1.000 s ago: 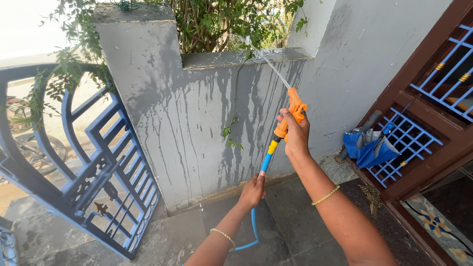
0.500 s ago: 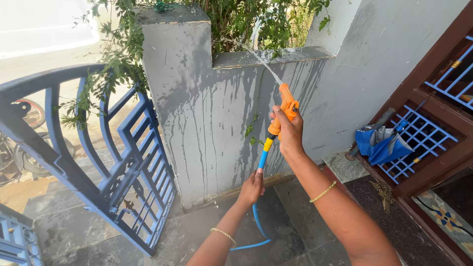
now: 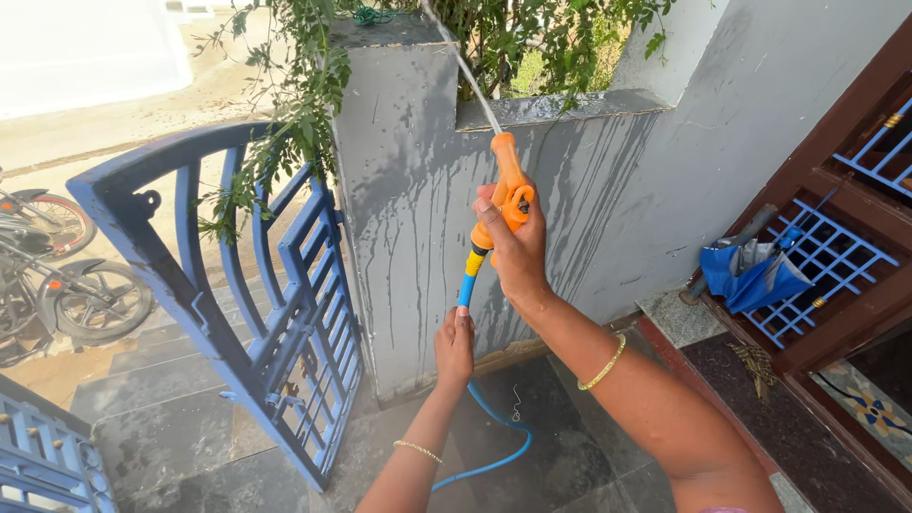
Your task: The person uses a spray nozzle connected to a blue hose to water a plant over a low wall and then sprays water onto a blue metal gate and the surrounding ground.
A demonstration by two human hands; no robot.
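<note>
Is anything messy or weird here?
The grey wall is streaked with dark drips running down it, below where the sprayer in the right hand shoots water. A folded blue umbrella leans wedged against the door grille.

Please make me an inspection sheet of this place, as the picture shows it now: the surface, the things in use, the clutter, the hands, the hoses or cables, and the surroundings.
Surface: grey wall streaked with water runs; dark stone floor looks wet.
Job's things: orange spray nozzle pointed up and left, its water jet passing the wall top.
Clutter: folded blue umbrella leaning against the brown grilled door.
Hands: right hand has its grip on the nozzle; left hand holds the hose just below.
Cables: blue hose curls over the floor.
Surroundings: blue metal gate open; green plants above the wall; motorcycles outside.
</note>
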